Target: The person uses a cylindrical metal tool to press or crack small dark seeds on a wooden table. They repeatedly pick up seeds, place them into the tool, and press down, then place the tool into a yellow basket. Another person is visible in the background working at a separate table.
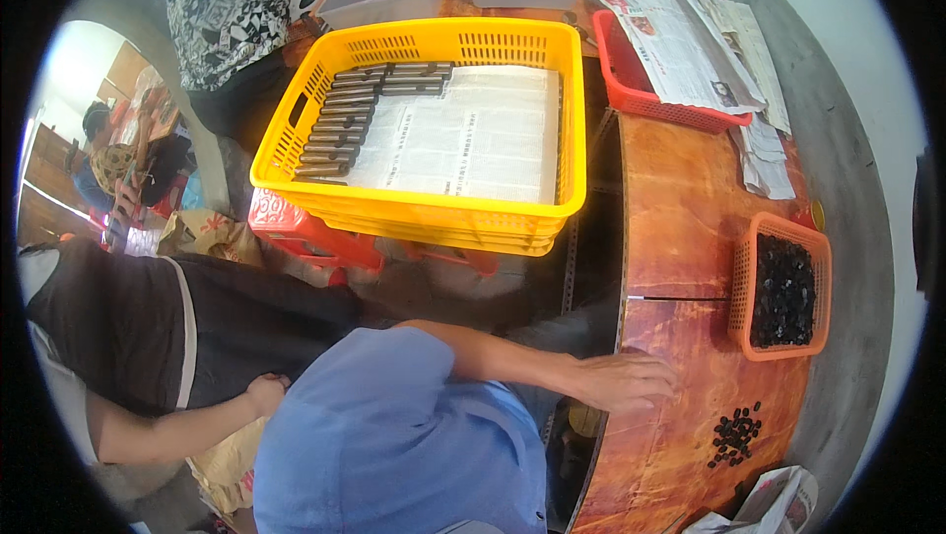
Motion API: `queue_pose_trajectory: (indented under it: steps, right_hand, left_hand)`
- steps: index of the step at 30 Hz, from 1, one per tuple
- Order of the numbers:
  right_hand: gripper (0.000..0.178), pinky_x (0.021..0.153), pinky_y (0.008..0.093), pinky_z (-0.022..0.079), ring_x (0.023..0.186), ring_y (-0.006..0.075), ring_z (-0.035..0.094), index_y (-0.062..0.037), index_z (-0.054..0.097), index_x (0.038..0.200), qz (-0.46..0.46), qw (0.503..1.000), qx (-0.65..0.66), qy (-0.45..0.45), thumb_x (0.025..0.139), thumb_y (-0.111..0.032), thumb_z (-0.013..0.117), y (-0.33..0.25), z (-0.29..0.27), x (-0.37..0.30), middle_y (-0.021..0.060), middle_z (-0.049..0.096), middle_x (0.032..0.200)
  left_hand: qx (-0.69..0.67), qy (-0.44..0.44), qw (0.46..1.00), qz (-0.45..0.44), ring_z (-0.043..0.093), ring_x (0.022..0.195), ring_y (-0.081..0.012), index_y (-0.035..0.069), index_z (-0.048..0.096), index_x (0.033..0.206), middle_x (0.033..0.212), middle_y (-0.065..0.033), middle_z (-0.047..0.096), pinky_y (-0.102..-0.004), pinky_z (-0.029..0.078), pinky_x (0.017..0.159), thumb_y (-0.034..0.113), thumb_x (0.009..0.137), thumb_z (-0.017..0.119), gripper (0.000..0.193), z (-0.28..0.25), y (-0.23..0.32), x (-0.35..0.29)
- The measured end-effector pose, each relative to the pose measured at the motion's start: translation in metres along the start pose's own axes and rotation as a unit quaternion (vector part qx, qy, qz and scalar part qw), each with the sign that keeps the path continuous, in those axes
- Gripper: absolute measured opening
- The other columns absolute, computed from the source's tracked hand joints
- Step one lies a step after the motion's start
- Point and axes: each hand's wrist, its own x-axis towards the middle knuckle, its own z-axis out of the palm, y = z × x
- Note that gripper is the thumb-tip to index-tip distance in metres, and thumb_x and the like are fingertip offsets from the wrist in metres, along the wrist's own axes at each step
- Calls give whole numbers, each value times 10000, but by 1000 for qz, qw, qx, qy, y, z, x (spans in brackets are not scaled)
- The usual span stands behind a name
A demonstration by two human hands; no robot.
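Observation:
My left arm reaches out of a blue sleeve [394, 406] to the right. At its end, my left hand [621, 381] lies palm down near the edge of an orange-brown marbled table [680, 209]. Its fingers are stretched out, and nothing shows in them. Nearest to it on the tabletop is a loose cluster of small black pieces [734, 435]. Farther back stands an orange plastic basket [741, 283] filled with similar black pieces [785, 293]. My right hand is out of the picture.
Stacked yellow crates [424, 214] hold metal tubes [340, 120] and newspaper [463, 130]. Red stools [305, 229] stand below. A red basket [655, 105] with newspapers sits farther back. At left, another person's hand [264, 394] rests beside dark clothing. A patterned-clothed person [227, 22] stands behind.

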Motion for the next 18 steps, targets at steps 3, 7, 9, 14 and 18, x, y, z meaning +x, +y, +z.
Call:
queue_pose_trajectory:
  steps: [3,7,9,14,18]
  right_hand:
    - [356,951,439,493,1043,362,638,2,667,1203,-12,1000,2,0,986,-265,576,-7,4,4,188,671,1145]
    - [369,941,443,499,1036,367,643,1,671,1204,-24,1000,6,3,991,-285,577,-8,10,8,188,678,1140]
    - [376,936,444,502,1033,369,646,1,674,1205,-23,1000,3,5,993,-295,578,-9,9,6,189,681,1138]
    - [394,923,449,510,1024,374,652,0,680,1207,-26,1000,6,11,1000,-320,579,-10,6,2,189,689,1132]
    - [409,913,452,515,1017,378,657,-1,684,1208,-39,999,10,9,1005,-341,580,-10,4,1,190,696,1127]
  left_hand:
    - [52,31,998,-27,549,1262,-359,6,615,1246,1345,-183,563,-445,459,1078,108,889,710,383,-38,6,-20]
    - [157,99,982,16,633,1134,-338,7,661,1168,1230,-174,634,-417,545,944,107,861,747,334,-111,40,-30]
    - [239,126,962,39,665,1069,-317,26,686,1109,1143,-152,677,-402,560,900,112,879,717,247,-163,62,-23]
    - [600,109,792,-27,712,939,-297,47,726,1109,1013,-116,733,-397,581,819,76,903,657,220,-329,59,-54]
    - [535,223,751,-317,663,1081,-346,2,685,1185,1139,-187,693,-430,520,957,106,961,617,256,-453,-11,-111]
